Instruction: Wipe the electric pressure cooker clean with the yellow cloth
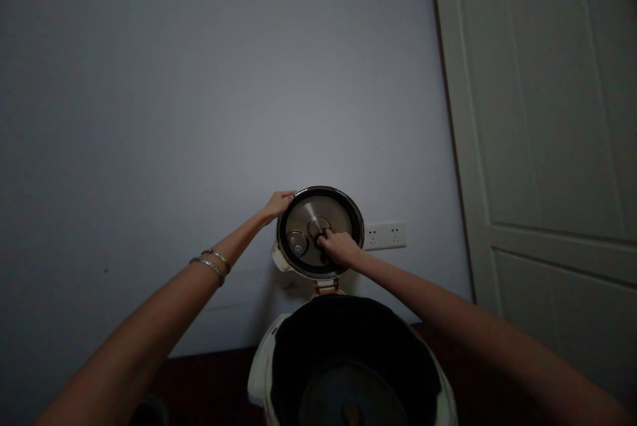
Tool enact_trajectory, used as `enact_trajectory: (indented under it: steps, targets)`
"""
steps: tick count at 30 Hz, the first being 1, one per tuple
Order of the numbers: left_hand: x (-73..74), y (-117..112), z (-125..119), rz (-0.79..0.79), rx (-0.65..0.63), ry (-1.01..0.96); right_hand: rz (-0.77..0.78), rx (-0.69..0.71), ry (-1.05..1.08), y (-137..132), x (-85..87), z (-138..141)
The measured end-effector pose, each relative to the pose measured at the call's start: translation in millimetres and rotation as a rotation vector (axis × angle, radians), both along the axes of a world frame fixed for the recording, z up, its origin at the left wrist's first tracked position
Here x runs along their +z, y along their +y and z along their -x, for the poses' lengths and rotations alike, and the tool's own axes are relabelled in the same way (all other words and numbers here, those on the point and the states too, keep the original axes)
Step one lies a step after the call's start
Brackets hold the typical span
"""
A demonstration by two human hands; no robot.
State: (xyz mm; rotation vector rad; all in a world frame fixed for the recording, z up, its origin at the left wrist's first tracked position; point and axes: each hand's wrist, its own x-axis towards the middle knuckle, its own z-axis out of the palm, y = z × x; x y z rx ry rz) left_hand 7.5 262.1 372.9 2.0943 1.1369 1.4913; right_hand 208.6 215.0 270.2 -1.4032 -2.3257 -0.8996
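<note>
An electric pressure cooker (266, 363) stands in front of me with its lid (318, 190) hinged up, so the lid's metal inner side faces me. My left hand (279, 204) grips the lid's upper left rim, its fingers reaching behind the edge. My right hand (341, 247) is at the middle of the lid's inner side, fingers curled against a small dark part beside the round centre plate. What exactly those fingers pinch is hidden. Below the hinge gapes the cooker's dark cavity (348, 340), with a small brownish spot at its bottom.
A pale wall (223, 81) rises close behind the lid, with a white socket strip (385, 235) just right of it. On the right stands a light panelled door (547, 114). A dim round object (149, 411) is at the lower left, on a dark reddish surface (213, 383).
</note>
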Motion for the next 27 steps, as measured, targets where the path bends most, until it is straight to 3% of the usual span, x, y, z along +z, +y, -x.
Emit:
enact_trajectory:
  steps: [3, 9, 18, 24, 27]
  targets:
    - [-0.3, 3, 0, 0.01, 0.019, -0.001, 0.013, 0.004, 0.024, 4, -3.2, 3]
    - [0.0, -1, 1, 0.02, 0.024, 0.019, -0.042, 0.02, 0.09, 11, 19.7, 10]
    - [-0.2, -1, 2, 0.0, 0.033, 0.025, -0.131, 0.263, -0.079, 11, 57.1, 69]
    - [-0.8, -5, 2, 0.033, -0.021, 0.04, -0.171, 0.126, -0.021, 18, 83.2, 31]
    - [0.3, -6, 2, 0.051, -0.025, 0.042, -0.153, 0.014, 0.018, 19, 82.4, 4]
